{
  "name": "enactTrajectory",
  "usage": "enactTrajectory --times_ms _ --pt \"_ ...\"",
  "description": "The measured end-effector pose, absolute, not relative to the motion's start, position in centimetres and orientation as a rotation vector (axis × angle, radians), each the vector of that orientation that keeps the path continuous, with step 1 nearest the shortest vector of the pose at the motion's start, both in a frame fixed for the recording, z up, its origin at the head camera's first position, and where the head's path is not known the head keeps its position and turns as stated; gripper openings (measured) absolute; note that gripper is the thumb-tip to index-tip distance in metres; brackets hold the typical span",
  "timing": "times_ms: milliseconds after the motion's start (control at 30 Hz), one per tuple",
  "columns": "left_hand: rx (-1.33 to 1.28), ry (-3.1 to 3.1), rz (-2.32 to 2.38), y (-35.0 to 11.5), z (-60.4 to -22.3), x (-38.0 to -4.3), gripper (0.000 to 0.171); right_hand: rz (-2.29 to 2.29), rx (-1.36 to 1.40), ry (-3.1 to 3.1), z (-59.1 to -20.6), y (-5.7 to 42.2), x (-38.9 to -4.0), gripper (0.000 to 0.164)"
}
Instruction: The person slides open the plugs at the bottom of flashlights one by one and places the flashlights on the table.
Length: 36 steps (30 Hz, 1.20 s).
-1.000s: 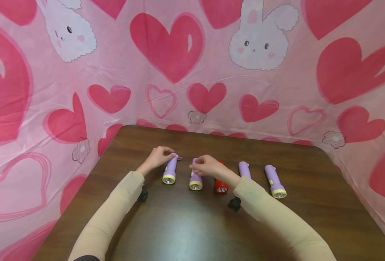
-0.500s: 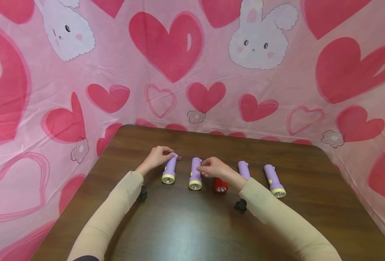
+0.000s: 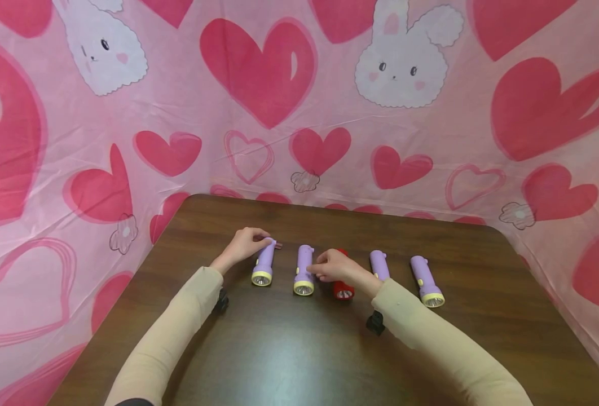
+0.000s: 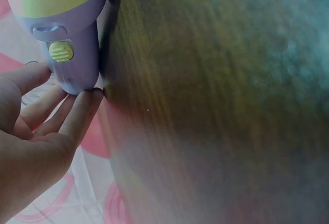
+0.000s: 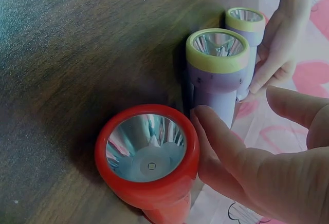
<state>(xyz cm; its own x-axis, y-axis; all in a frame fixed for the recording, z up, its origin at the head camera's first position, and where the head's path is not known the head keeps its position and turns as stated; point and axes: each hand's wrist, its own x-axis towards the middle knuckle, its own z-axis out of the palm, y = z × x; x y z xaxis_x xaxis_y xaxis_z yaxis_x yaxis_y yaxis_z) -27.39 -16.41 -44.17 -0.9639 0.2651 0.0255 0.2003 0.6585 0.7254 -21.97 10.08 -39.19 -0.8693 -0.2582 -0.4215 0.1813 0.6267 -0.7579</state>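
Five flashlights would be a crowd to count, so several lie in a row on the brown table (image 3: 289, 349), lens ends toward me. My left hand (image 3: 245, 243) holds the tail end of the leftmost purple flashlight (image 3: 265, 260), thumb at its side and fingertips at its end in the left wrist view. Beside the second purple flashlight (image 3: 304, 268) is my right hand (image 3: 336, 266), its fingertips right at that flashlight's side. The right thumb (image 5: 295, 103) stands apart from the fingers. Under the right hand lies a red flashlight (image 3: 344, 291), partly hidden in the head view.
Two more purple flashlights with yellow rims lie to the right: one (image 3: 378, 262) partly behind the right forearm, the other (image 3: 427, 282) at the row's end. A small pinkish object (image 3: 278, 246) sits behind the leftmost flashlight. A pink heart-print cloth (image 3: 259, 169) hangs around the table.
My right hand has moved right, off the top of the second purple flashlight to its side, then slightly toward me. The left hand stays at the leftmost flashlight.
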Motion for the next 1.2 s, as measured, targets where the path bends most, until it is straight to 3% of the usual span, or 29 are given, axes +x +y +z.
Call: enactTrajectory --times_ms 467,767,1200 --pt "0.379 2.778 1.203 -16.4 -44.0 -27.3 0.035 -1.068 -0.1 2.365 -39.4 9.7 -22.2 0.051" --pt "0.419 2.785 1.214 -16.5 -44.0 -27.3 0.034 -1.015 -0.048 2.389 -40.0 9.4 -22.5 0.032" --pt "0.393 2.775 1.206 -16.5 -44.1 -27.3 0.034 -0.958 -0.074 2.395 -40.4 9.1 -22.4 0.04"
